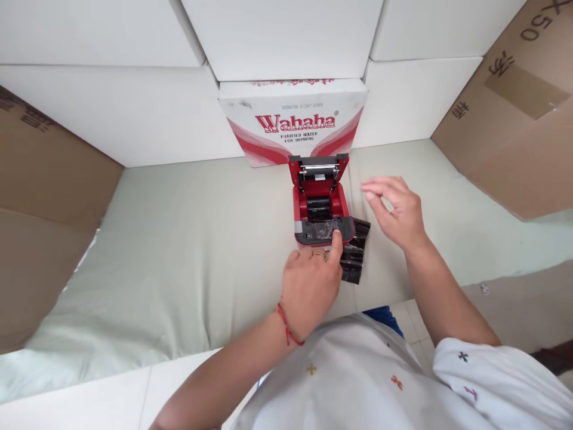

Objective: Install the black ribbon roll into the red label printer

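Note:
A small red and black label printer [296, 206] stands with its lid raised. Inside it lies a roll of shiny black film [318, 208]. A loose length of the same black film [357, 254] spreads on the cloth at the printer's front right. My left hand [311, 283] is at the printer's front, index finger pressed on the front panel, other fingers curled by its edge; the thumb is hidden. To the right of the printer, my right hand [396, 212] is raised with thumb and fingertips pinched together. Anything between these fingertips is too small to tell.
Behind the printer stands a white and red Wahaha carton [295, 128], with plain white boxes [111, 110] stacked around it. Brown cardboard boxes [45, 215] [519, 137] flank the table on both sides. A pale green cloth [179, 239] covers the table.

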The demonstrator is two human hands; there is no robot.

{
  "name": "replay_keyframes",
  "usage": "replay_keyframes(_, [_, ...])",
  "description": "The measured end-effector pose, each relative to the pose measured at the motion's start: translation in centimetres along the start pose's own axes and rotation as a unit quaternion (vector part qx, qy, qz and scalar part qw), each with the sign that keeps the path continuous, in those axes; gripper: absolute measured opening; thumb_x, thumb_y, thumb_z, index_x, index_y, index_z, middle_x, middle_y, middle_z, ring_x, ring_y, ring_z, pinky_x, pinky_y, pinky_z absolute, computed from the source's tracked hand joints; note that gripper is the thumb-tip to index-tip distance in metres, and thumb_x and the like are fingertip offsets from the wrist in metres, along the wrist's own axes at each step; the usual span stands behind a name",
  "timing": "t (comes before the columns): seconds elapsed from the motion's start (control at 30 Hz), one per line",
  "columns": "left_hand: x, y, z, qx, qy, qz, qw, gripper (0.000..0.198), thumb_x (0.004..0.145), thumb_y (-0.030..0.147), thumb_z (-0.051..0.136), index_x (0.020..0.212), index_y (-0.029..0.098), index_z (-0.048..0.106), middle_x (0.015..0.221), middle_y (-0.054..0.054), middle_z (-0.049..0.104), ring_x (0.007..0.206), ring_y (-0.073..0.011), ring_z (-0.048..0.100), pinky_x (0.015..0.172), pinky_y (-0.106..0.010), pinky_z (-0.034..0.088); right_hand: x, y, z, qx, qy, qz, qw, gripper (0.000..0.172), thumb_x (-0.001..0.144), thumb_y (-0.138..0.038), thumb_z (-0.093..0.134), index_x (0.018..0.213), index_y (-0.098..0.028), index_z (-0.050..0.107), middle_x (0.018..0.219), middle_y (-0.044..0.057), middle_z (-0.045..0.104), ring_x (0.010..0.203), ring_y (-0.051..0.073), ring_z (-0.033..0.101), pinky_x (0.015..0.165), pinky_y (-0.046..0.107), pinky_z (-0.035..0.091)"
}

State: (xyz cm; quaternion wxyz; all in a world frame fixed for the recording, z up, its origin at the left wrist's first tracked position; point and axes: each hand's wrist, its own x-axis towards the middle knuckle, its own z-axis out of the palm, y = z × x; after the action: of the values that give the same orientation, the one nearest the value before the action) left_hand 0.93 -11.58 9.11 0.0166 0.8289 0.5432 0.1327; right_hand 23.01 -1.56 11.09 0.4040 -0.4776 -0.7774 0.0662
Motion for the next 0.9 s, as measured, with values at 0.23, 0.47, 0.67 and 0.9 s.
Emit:
replay_keyframes(0.23, [-0.1, 2.3, 0.3, 0.048, -0.117, -0.027, 0.992, 0.077, 0.097, 0.014, 0.058, 0.172, 0.013, 0.039, 0.067, -0.005, 0.071, 0.057, -0.0251, 0.070, 0.053, -0.031, 0.043, 8.4, 0.1, 2.4, -0.048, -0.079, -0.038, 0.995, 0.056, 0.113, -0.050, 0.047, 0.164, -0.025, 0.054, 0.167, 0.013, 0.059, 0.154, 0.034, 0.052, 0.123, 0.054, 0.047])
replay_keyframes(0.47, [-0.2, 2.6, 0.9, 0.063, -0.105, 0.010, 0.992, 0.097, 0.085, 0.003, 0.057, 0.176, 0.009, 0.023, 0.062, -0.001, 0.068, 0.050, -0.0209, 0.067, 0.047, -0.027, 0.037, 7.3, -3.7, 0.6, -0.064, -0.201, -0.038, 0.977, 0.040, 0.108, -0.032, 0.054, 0.140, -0.018, 0.074, 0.133, 0.011, 0.081, 0.116, 0.030, 0.076, 0.103, 0.041, 0.056])
replay_keyframes(0.67, [-0.1, 2.6, 0.8, 0.060, -0.124, 0.017, 0.990, 0.096, 0.089, 0.004, 0.060, 0.177, 0.010, 0.022, 0.067, -0.003, 0.072, 0.055, -0.0210, 0.070, 0.049, -0.027, 0.039, 4.2, -6.0, -1.2, -0.173, -0.349, -0.074, 0.918, 0.030, 0.106, -0.020, 0.054, 0.120, -0.021, 0.080, 0.105, 0.010, 0.085, 0.093, 0.027, 0.078, 0.077, 0.034, 0.050])
replay_keyframes(0.9, [0.0, 3.0, 0.7, 0.054, -0.152, 0.027, 0.987, 0.096, 0.090, 0.001, 0.059, 0.177, 0.009, 0.021, 0.072, -0.005, 0.074, 0.058, -0.0228, 0.073, 0.049, -0.029, 0.042, 4.6, -8.9, -0.1, -0.317, -0.421, -0.109, 0.843, 0.020, 0.097, -0.015, 0.057, 0.102, -0.015, 0.076, 0.084, 0.017, 0.080, 0.075, 0.032, 0.076, 0.056, 0.037, 0.027])
